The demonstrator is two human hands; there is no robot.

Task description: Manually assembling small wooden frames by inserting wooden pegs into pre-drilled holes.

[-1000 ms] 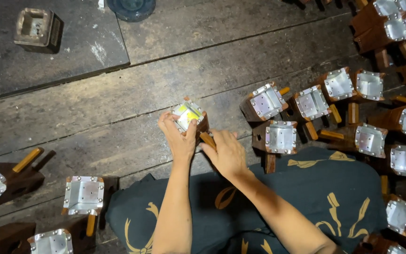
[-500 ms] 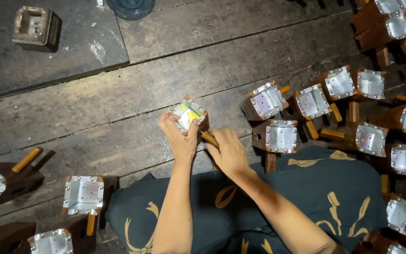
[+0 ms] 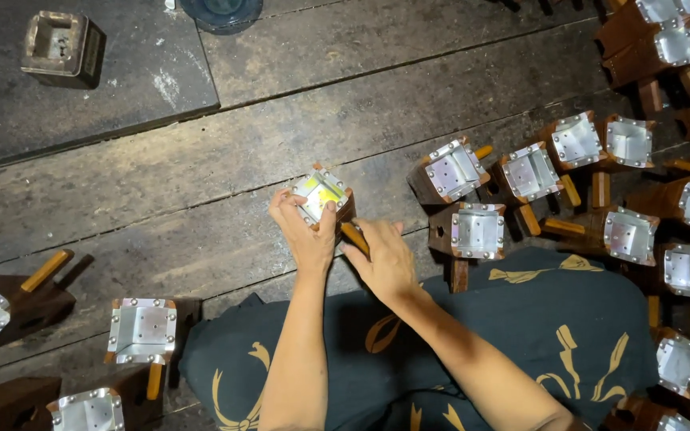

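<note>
my left hand [image 3: 307, 231] is wrapped around a small brown wooden box with a shiny metal-lined top [image 3: 321, 195], held just above the plank floor [image 3: 201, 183], and my right hand [image 3: 381, 259] is pinching its orange wooden peg [image 3: 354, 237].

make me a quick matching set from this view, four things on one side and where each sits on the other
Things:
1. left hand
2. right hand
3. square metal frame
4. round blue object

Places:
A. top edge, cut off by the frame
B. on the wooden peg beside the block
C. far left, on the dark slab
D. around the foil-faced block

Pairs: 1-D, 2-B, 3-C, 4-A
</note>
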